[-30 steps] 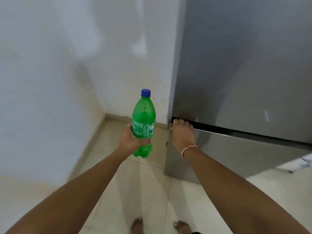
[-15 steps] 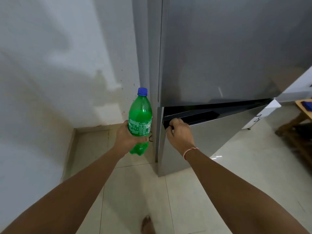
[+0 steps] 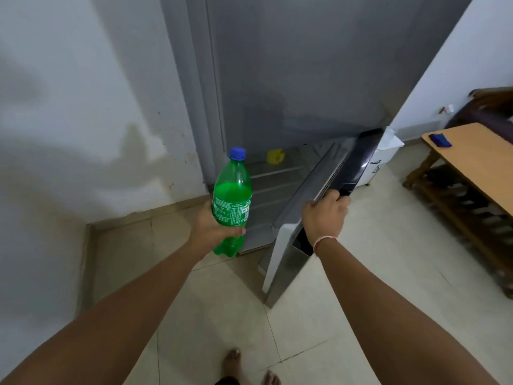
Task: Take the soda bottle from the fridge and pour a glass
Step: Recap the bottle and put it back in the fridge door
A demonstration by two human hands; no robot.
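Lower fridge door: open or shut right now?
Open. The lower fridge door is swung outward, gripped by the right hand, exposing shelves and a yellow item inside.

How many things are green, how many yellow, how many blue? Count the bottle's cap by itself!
Green: 1, the bottle in the left hand.
Yellow: 1, the small thing on a fridge shelf.
Blue: 2, the cap and the thing on the wooden table.
Total: 4
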